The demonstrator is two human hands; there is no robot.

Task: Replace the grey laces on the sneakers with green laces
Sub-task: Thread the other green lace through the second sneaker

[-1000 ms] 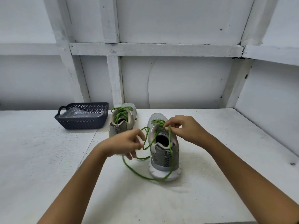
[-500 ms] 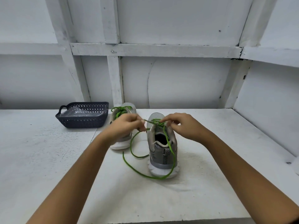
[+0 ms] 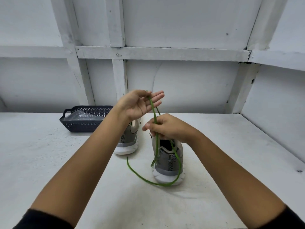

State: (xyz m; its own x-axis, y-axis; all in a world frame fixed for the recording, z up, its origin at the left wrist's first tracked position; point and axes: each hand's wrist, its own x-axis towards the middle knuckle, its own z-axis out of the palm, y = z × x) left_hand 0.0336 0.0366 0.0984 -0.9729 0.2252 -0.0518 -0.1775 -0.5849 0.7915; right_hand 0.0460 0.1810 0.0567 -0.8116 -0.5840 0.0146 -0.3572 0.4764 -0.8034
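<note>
Near the middle of the bench [image 3: 49,162], seen from my head camera, the nearer sneaker [image 3: 170,162] stands with its heel toward me, its long axis running away toward the back edge. My right hand [image 3: 168,129] hovers just above its opening, fingers curled, pinching the green lace [image 3: 154,113] where two strands rise. My left hand [image 3: 140,104] is higher and farther back, above the other sneaker [image 3: 127,141]. Its thumb and forefinger seem to nip the lace's upper part while the other fingers lie straight. So the lace climbs steeply, slightly leftward, taut between my hands. Its slack loops on the bench round the heel, the free end lying to the left. I judge the next pull follows that line, with the right hand nearer the eyelets. A dark basket [image 3: 85,121] sits toward the back left.
</note>
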